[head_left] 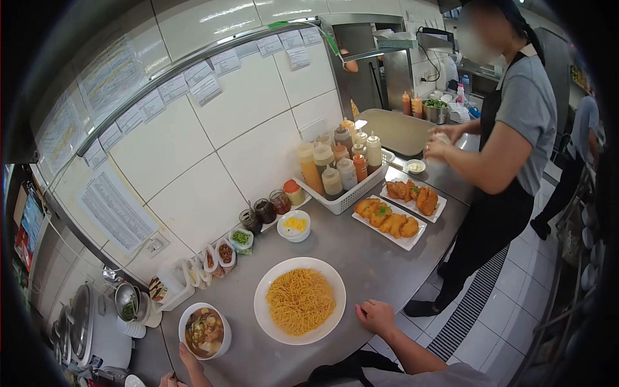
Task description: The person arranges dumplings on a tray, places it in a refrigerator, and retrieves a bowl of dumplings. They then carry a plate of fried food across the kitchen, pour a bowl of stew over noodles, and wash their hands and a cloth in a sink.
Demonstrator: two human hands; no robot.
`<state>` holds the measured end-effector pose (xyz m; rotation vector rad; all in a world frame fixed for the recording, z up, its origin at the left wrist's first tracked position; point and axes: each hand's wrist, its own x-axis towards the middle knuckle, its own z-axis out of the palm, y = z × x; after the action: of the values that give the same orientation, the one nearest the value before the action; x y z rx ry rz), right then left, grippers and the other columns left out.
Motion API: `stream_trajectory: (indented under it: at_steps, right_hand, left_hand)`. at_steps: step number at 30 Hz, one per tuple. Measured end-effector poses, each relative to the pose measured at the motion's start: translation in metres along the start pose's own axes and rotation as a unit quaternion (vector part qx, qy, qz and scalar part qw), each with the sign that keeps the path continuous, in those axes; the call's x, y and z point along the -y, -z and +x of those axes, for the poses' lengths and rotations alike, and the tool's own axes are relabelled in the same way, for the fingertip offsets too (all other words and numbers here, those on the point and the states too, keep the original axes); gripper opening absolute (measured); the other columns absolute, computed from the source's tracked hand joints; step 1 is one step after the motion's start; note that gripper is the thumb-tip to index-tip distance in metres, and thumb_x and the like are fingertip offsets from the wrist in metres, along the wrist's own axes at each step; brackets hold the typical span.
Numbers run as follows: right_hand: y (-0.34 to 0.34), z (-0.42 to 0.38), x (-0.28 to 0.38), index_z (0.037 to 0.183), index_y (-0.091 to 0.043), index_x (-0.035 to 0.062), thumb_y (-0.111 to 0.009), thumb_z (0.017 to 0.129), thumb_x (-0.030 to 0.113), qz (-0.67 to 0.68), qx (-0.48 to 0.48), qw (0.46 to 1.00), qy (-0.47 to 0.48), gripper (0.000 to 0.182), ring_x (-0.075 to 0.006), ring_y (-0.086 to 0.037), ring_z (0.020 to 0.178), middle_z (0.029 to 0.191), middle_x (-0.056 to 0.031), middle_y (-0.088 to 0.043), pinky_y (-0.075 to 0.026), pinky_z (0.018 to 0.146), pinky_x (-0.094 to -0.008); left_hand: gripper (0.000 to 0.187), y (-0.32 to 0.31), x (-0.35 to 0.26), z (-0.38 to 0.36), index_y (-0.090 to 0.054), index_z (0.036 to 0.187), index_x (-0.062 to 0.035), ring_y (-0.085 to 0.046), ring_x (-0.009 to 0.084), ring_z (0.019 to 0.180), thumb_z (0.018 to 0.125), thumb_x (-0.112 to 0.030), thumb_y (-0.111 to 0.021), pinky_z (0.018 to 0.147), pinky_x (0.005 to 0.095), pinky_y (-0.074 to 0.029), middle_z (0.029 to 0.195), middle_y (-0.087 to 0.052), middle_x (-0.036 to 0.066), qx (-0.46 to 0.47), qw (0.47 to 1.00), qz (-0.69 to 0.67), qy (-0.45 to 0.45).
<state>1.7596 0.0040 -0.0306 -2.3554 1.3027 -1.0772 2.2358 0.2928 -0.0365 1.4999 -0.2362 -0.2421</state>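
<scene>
At the bottom left, my left hand (189, 358) has its fingers against the lower side of a white bowl (226, 335) of soup with chunks. My right hand (375, 317) rests at the steel counter's front edge with its fingers curled; whether anything is in it cannot be made out. Between my hands stands a large white bowl (260, 303) of yellow noodles (300, 302). A small white bowl (284, 233) holding chopped yellow food sits behind it. Small containers of chopped greens (240, 238) and brown bits (225, 253) line the wall.
A white basket (348, 201) of sauce bottles stands at the back. Two white plates of fried food (389, 218) (412, 196) lie right of it. A co-worker (516, 116) stands at the right, hands over the counter. Pots (97, 322) stand at the left.
</scene>
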Motion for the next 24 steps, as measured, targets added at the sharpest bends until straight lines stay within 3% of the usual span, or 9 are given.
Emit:
stream_trajectory:
  at_steps: [24]
  right_hand:
    - [-0.004, 0.0, -0.001, 0.05, -0.049, 0.0103, -0.06, 0.072, 0.025, -0.012, -0.001, 1.0, 0.012, 0.029, -0.0252, -0.052, 0.047, 0.051, -0.0054, -0.049, -0.041, 0.042, -0.0361]
  left_hand:
    - [0.034, -0.01, -0.01, -0.009, -0.05, 0.102, 0.0013, -0.057, 0.0186, 0.081, 0.091, -0.027, -0.034, 0.068, 0.0288, -0.046, 0.093, -0.057, 0.009, -0.029, 1.0, -0.005, 0.005]
